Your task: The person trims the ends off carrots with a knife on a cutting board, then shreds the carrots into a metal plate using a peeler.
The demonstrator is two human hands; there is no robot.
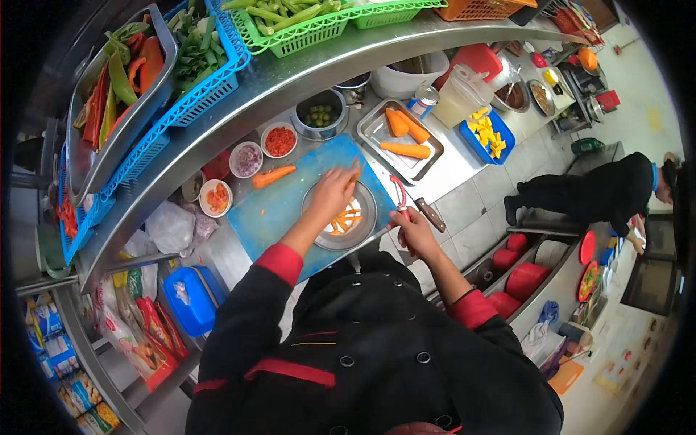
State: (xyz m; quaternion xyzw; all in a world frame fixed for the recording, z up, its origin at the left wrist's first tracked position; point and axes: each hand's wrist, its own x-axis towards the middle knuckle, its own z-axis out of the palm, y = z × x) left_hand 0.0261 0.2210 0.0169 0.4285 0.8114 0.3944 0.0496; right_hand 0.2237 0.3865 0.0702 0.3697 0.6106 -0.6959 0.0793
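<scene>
My left hand (335, 190) is over a round metal bowl (366, 217), its fingers closed around an orange carrot piece (356, 166). Orange peelings (346, 220) lie in the bowl, which sits on a blue cutting board (272, 212). To the right of the bowl, my right hand (415, 230) holds a red peeler (400, 193), pointing away from me. Just beside it is a knife (430, 214) with a brown handle. Another carrot (274, 176) rests at the board's left edge. Three peeled-looking carrots (406, 150) lie in a metal tray (433, 161).
Small bowls of chopped red food (279, 139) and onion (246, 159) stand behind the board. A pot of green pieces (319, 116) and a blue tub of yellow pieces (486, 135) are further back. A shelf (312, 74) arches above. Another person (591, 190) stands at right.
</scene>
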